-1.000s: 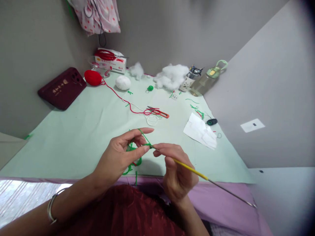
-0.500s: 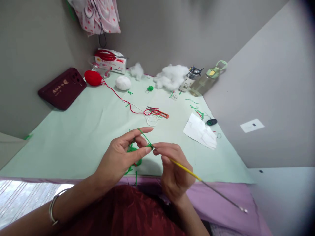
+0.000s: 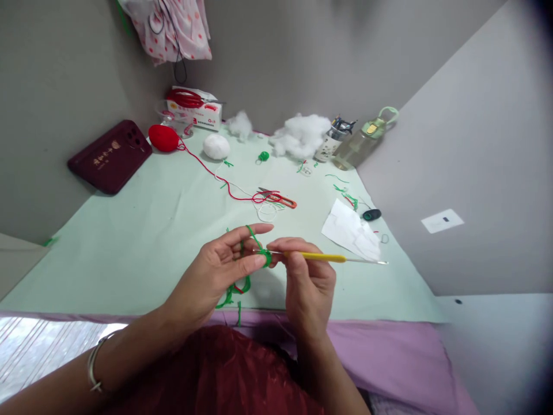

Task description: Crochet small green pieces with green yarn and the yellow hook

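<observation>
Between the thumb and fingers of my left hand (image 3: pixel 224 259) is a small green crochet piece (image 3: pixel 266 257). Green yarn (image 3: pixel 252 232) runs from it up over my raised index finger. My right hand (image 3: pixel 309 282) grips a crochet hook (image 3: pixel 324 257) by its yellow handle. The hook lies nearly level, its thin tip at the green piece and its metal rear end pointing right. Under my left hand more green yarn (image 3: pixel 242 285) with a bit of red lies loose near the table's front edge. My left fingers partly hide the piece.
Ahead lie orange-handled thread snips (image 3: pixel 283 199), a red yarn ball (image 3: pixel 163 138) and a white ball (image 3: pixel 216 147). White stuffing (image 3: pixel 300 135), a pen cup (image 3: pixel 329 143) and a bottle (image 3: pixel 360 141) stand at the back. White paper (image 3: pixel 351 230) lies right; a dark red phone-like case (image 3: pixel 110 157) leans left.
The crochet hook has swung from slanting down to the right to nearly level, its tip now showing at the green piece. My right hand has turned with it; my left hand has barely moved.
</observation>
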Demonstrator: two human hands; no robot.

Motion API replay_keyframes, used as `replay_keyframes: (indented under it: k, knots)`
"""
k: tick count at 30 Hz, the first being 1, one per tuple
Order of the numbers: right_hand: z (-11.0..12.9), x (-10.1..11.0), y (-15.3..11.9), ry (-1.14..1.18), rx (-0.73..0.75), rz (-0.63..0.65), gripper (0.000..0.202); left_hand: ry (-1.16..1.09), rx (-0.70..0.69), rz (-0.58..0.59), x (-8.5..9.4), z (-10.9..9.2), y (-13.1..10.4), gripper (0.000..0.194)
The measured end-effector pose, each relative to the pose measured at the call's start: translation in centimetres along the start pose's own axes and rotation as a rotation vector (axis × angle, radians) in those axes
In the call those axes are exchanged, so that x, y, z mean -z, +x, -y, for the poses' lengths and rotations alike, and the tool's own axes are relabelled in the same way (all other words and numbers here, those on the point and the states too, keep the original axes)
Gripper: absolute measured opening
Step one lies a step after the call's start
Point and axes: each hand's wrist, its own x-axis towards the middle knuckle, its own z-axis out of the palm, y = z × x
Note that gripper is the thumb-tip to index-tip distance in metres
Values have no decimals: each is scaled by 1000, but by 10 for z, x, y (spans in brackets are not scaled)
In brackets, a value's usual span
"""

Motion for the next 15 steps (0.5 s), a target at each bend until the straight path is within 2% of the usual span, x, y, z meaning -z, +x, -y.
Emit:
replay_keyframes:
  k: [2,6,11,15]
  knots:
    - [0,1,-3,-41,12,-12,18,20,-16,-5,1,1,0,38]
    - [6,3,-6,-203,157,-46,19,43,-42,-38,3,0,1,37]
    - [8,3,0,-15,40,-40,19,30,-26,-6,1,1,1,36]
    - [3,-1,-1,-170,123,-4,17,21,16,28,-2,5,0,44]
